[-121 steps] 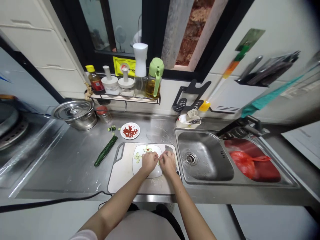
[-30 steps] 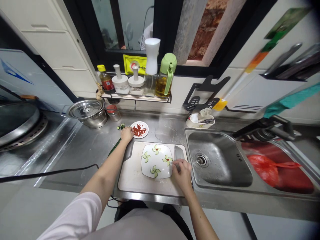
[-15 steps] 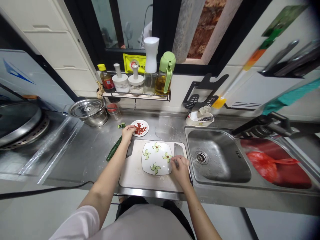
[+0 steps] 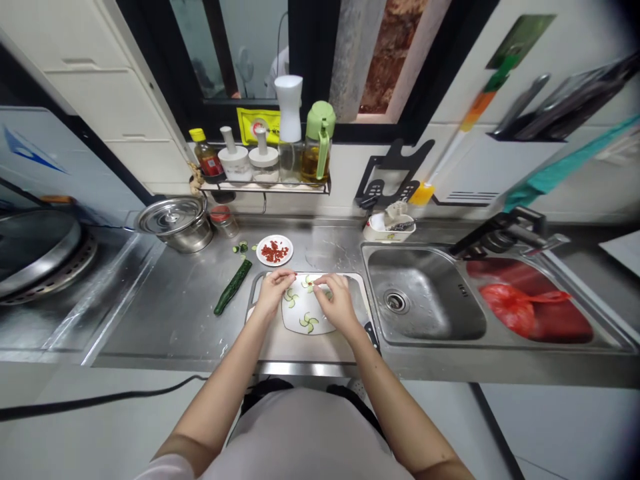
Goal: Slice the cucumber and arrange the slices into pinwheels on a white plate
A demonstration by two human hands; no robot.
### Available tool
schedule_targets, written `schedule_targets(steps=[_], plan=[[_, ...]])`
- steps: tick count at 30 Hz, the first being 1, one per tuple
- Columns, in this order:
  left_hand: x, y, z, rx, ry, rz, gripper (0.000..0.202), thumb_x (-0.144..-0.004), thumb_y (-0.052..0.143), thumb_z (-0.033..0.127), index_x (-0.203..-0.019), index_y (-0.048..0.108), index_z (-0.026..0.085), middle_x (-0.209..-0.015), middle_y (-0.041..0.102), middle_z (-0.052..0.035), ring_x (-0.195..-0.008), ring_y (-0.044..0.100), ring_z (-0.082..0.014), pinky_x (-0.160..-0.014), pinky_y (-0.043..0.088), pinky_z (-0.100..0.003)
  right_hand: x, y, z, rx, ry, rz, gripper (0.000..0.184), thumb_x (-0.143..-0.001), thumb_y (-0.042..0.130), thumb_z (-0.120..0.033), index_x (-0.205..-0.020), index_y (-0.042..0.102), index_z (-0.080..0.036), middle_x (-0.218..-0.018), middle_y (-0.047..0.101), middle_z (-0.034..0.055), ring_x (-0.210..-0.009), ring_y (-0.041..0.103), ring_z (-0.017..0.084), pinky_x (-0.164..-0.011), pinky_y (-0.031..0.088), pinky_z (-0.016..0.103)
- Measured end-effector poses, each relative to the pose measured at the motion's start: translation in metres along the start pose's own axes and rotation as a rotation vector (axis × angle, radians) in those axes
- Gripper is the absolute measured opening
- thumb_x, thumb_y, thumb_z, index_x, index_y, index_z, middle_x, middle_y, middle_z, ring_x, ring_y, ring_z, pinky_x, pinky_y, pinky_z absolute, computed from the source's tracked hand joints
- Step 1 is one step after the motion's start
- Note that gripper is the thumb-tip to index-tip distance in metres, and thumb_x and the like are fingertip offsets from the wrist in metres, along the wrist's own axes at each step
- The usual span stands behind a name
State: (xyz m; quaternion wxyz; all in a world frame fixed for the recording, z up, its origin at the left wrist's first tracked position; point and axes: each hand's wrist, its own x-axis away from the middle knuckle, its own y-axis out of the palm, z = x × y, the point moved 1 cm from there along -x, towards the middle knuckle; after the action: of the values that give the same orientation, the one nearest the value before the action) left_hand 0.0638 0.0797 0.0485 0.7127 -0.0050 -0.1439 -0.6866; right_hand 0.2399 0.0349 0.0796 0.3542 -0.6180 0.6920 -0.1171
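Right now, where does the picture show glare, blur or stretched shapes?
Head view: bright glare on the counter and sink; head view, upper right: knives look stretched and soft, corner goes dark; head view, middle: plate fairly clear, partly behind the right hand.

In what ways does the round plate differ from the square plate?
The round plate is smaller than the square plate. The round plate holds red bits; the square plate has green slices in pinwheels. The round plate sits on the counter; the square plate lies on the cutting board. Both are white.
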Motion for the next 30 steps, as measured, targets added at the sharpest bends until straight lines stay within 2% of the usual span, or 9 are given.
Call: schedule_targets(steps=[4,7,16,23,26,30], plan=[[0.022,0.005,-0.001,-0.046,0.087,-0.067,0.03,-0.06,0.08,0.038,-0.079,0.07,0.017,-0.081,0.07,-0.0037,-0.071,0.061,-0.0122,-0.066,0.048,-0.024,-0.002,-0.003,-0.01,-0.023,-0.058,-0.042,0.014,-0.088,0.053,-0.028,-0.088,0.066,-0.024,-0.094,0.064,0.0048,-0.101,0.052,0.023,-0.094,0.039,0.039],[0.03,0.006,-0.004,-0.081,0.093,-0.104,0.028,-0.061,0.079,0.038,-0.079,0.07,0.018,-0.076,0.068,-0.0023,-0.068,0.059,-0.0117,-0.066,0.047,-0.024,0.0,-0.004,-0.01,-0.028,-0.073,-0.086,0.013,-0.087,0.055,-0.028,-0.086,0.067,-0.024,-0.096,0.062,0.0052,-0.104,0.051,0.023,-0.095,0.039,0.04],[0.04,0.007,-0.013,-0.153,0.098,-0.15,0.026,-0.062,0.078,0.036,-0.078,0.069,0.018,-0.076,0.066,-0.0021,-0.066,0.054,-0.0113,-0.067,0.044,-0.025,0.007,-0.005,-0.004,-0.015,-0.081,-0.17,0.012,-0.086,0.056,-0.027,-0.083,0.067,-0.023,-0.1,0.059,0.0059,-0.106,0.048,0.024,-0.096,0.038,0.041],[0.044,0.007,-0.02,-0.209,0.109,-0.205,0.024,-0.065,0.076,0.035,-0.079,0.069,0.018,-0.076,0.066,-0.0021,-0.064,0.053,-0.0111,-0.065,0.044,-0.024,0.015,0.003,0.007,0.003,-0.084,-0.202,0.01,-0.086,0.057,-0.023,-0.081,0.065,-0.022,-0.101,0.058,0.0058,-0.107,0.046,0.022,-0.096,0.038,0.037],[0.045,0.002,-0.03,-0.361,0.146,-0.218,0.024,-0.069,0.073,0.034,-0.086,0.069,0.017,-0.079,0.067,-0.0019,-0.065,0.054,-0.0115,-0.066,0.045,-0.024,0.025,0.009,0.018,0.032,-0.049,-0.215,0.012,-0.087,0.055,-0.023,-0.079,0.064,-0.021,-0.102,0.059,0.0061,-0.107,0.045,0.022,-0.095,0.038,0.036],[0.047,-0.009,-0.045,-0.761,0.226,-0.116,0.017,-0.076,0.065,0.026,-0.092,0.07,0.02,-0.085,0.069,-0.0014,-0.073,0.056,-0.0141,-0.075,0.045,-0.028,0.045,0.022,0.037,0.144,0.046,-0.252,0.013,-0.087,0.055,-0.025,-0.08,0.065,-0.021,-0.104,0.059,0.0068,-0.109,0.042,0.025,-0.096,0.035,0.04]])
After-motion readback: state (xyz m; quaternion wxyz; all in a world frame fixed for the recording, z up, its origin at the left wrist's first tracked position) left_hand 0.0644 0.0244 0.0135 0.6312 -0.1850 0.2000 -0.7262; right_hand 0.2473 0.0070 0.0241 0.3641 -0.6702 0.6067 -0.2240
